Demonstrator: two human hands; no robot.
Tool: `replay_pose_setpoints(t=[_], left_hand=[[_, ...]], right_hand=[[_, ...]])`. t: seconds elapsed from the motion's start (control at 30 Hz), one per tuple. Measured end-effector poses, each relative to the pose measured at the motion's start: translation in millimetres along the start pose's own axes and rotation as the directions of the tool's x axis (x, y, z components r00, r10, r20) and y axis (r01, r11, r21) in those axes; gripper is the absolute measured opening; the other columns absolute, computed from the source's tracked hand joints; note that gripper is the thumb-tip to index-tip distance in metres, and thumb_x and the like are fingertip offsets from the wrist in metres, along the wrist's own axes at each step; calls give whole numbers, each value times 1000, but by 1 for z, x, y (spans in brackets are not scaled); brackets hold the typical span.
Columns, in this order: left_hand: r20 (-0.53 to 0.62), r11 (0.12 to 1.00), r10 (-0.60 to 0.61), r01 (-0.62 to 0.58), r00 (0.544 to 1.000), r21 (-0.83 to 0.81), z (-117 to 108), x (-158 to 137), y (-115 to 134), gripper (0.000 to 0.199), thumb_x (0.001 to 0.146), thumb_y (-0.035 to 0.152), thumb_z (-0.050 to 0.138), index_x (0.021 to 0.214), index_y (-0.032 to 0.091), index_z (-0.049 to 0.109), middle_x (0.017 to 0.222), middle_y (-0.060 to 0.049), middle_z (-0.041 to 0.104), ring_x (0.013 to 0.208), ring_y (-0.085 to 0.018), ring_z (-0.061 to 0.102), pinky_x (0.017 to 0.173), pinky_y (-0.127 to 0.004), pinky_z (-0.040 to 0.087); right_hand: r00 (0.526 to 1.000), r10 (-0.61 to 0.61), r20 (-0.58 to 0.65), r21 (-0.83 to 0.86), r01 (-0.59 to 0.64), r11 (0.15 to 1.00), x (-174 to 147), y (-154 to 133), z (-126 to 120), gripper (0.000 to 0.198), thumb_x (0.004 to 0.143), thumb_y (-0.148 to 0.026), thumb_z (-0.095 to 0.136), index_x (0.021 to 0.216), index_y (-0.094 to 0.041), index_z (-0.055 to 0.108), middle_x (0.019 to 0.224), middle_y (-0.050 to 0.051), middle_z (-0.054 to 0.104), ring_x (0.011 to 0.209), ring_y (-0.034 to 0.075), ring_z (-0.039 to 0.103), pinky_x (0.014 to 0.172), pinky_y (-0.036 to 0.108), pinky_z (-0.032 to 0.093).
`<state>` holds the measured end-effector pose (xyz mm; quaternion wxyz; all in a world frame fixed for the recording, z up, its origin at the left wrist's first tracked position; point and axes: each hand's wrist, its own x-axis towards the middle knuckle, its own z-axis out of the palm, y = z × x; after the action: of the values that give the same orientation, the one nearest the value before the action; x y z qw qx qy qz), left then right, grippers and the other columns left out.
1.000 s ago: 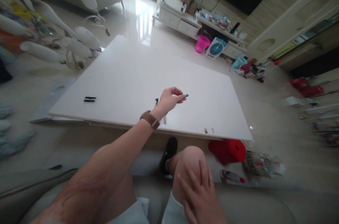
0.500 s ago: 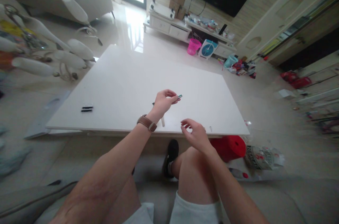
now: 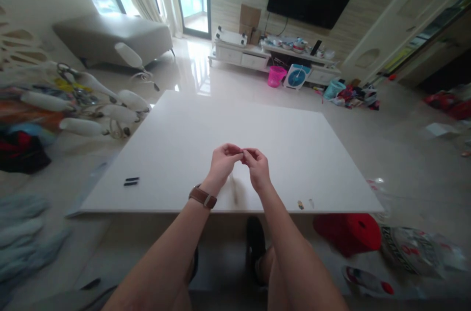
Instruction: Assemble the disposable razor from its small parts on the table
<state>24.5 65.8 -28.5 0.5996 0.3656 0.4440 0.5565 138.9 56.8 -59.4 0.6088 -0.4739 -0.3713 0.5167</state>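
My left hand (image 3: 222, 163), with a brown-strapped watch (image 3: 202, 196) on its wrist, is raised over the white table. Its thumb and fingers pinch a small dark strip (image 3: 242, 152), mostly hidden by the fingertips. Meeting it from the other side, my right hand (image 3: 258, 168) has thumb and forefinger closed on the same small strip. Beneath the hands a thin pale stick-like tool (image 3: 234, 191) lies on the table (image 3: 176, 159), partly covered by my left hand. Two black strips (image 3: 131, 181) lie side by side at the left.
Near the front edge at right lie a small brownish piece (image 3: 300, 204) and a clear piece (image 3: 311, 202). A red roll (image 3: 348, 233) and a printed plastic bag (image 3: 410, 249) are below the table's right end. White lamp arms (image 3: 121, 112) stand beyond its left side.
My right hand has come up from the front edge to meet my left hand at the small strip. The head view has shifted, showing more of the far room.
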Motion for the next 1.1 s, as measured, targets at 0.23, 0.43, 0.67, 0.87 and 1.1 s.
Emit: replay_pose_setpoints(t=[0.23, 0.43, 0.67, 0.87, 1.1], left_hand=[[-89, 996, 77, -80, 993, -30, 4, 14, -8, 28, 62, 24, 83, 81, 11, 66, 85, -7, 69, 79, -17, 66, 80, -32, 52], [-135, 980, 45, -69, 990, -185, 15, 11, -22, 32, 63, 30, 84, 83, 9, 70, 80, -8, 69, 74, -15, 66, 81, -33, 54], [-305, 951, 88, -171, 948, -257, 29, -10, -35, 33, 62, 27, 86, 85, 10, 71, 79, -8, 71, 72, -14, 65, 73, -28, 52], [-343, 934, 87, -196, 935, -298, 27, -21, -41, 35, 61, 27, 88, 85, 9, 71, 83, -10, 72, 77, -16, 67, 80, -32, 54], [-272, 938, 47, -136, 961, -318, 23, -6, -30, 34, 61, 27, 88, 86, 9, 72, 85, -9, 73, 79, -15, 68, 86, -33, 54]], right_hand=[[994, -56, -97, 67, 63, 996, 19, 3, 13, 27, 73, -38, 78, 86, -17, 71, 79, 3, 71, 73, 16, 64, 73, 33, 53], [993, -43, -112, 147, 60, 987, 10, -2, 10, 27, 71, -34, 79, 90, -18, 69, 76, 1, 68, 70, 14, 64, 72, 32, 55], [982, -106, -157, 153, 130, 980, -11, 4, 15, 26, 72, -32, 75, 93, -17, 68, 84, 3, 70, 79, 17, 66, 77, 33, 56], [977, -140, -160, -3, 142, 990, -16, 6, 17, 23, 78, -33, 69, 93, -16, 66, 87, 6, 71, 80, 18, 65, 78, 35, 56], [984, -137, -117, -7, 137, 991, -3, -4, 16, 19, 78, -31, 70, 90, -18, 65, 84, 4, 69, 78, 17, 65, 74, 32, 55]])
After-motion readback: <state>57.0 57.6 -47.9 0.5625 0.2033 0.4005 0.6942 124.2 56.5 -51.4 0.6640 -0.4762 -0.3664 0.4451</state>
